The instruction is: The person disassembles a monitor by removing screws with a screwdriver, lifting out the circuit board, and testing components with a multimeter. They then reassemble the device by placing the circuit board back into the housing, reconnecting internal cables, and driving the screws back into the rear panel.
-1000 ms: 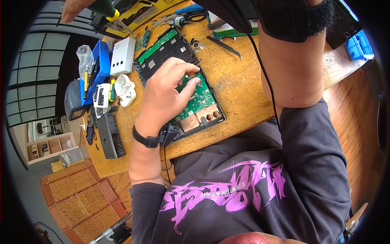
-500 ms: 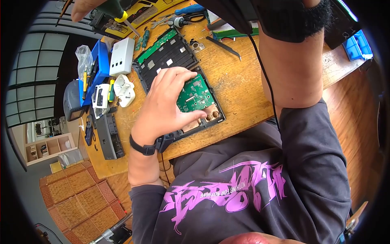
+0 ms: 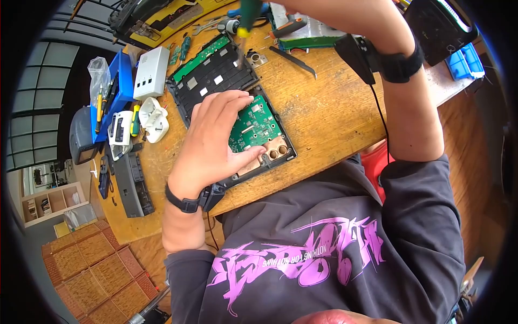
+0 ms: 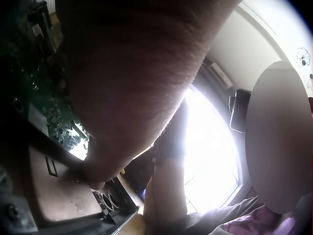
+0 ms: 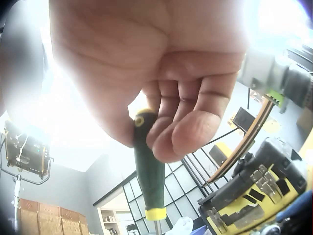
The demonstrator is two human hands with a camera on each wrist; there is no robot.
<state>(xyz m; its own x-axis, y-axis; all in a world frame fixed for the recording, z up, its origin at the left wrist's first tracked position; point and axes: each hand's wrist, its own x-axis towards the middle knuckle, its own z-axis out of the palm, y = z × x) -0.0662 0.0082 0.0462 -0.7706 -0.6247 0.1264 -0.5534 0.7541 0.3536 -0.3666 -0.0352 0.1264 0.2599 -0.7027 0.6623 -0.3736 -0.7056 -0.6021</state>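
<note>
In the head view, the left hand (image 3: 208, 143) rests over a green circuit board (image 3: 256, 124) in a black casing (image 3: 290, 146), fingers near the board's upper edge, the spread thumb on the copper-coloured plate (image 3: 250, 163). The left wrist view shows this plate (image 4: 66, 188) close beside the thumb. In the right wrist view, the right hand (image 5: 156, 63) grips the green and yellow handle of a screwdriver (image 5: 149, 171) between thumb and fingers. That screwdriver (image 3: 249, 16) hangs above the casing's other half (image 3: 208, 75) in the head view, where the right hand is mostly cut off.
A white box (image 3: 151, 73), blue tray (image 3: 121, 81) and white plastic part (image 3: 154, 120) stand left on the wooden table (image 3: 324, 113). Tweezers (image 3: 293, 60) lie beyond the board. A black and yellow case (image 3: 172, 21) is at the back, a blue bin (image 3: 465, 62) at the right.
The right hand has carried the screwdriver rightward, from the upper left to above the open casing. The left hand's thumb has spread from the board's upper part down to the copper-coloured plate.
</note>
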